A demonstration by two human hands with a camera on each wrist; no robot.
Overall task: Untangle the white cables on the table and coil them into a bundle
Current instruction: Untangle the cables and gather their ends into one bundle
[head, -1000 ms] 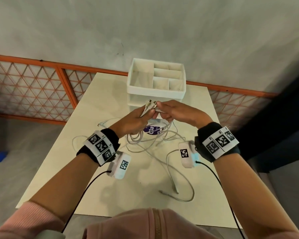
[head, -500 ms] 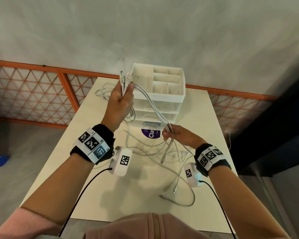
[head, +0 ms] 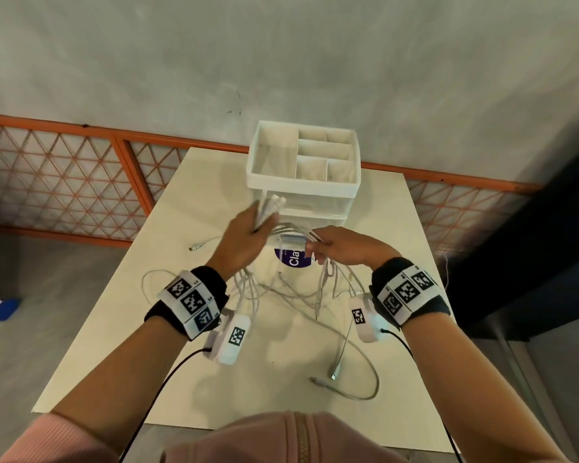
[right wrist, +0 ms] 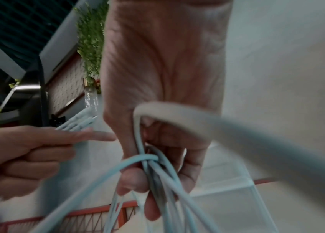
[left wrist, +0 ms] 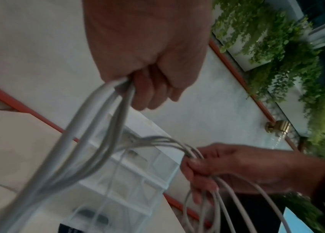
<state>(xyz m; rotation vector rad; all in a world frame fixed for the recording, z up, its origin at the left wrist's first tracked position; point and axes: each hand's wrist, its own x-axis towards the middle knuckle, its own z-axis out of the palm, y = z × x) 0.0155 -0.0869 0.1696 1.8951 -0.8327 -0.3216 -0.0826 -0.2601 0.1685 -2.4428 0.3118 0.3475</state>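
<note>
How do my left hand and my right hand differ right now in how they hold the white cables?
The left hand sits higher and nearer the white organiser; the right hand is lower. The left hand grips the cables near their plug ends, which stick up past its fingers; the right hand grips the strands farther along, with the rest hanging to the table. Both have fingers curled round the same strands.

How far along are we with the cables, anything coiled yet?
Done: the plug ends are gathered in the left hand. In hand: the right hand grips the same strands further along, forming the first short span between the hands. Left: no finished coil shows; most of the cables trail loose on the table, and one plug lies apart on its left.
</note>
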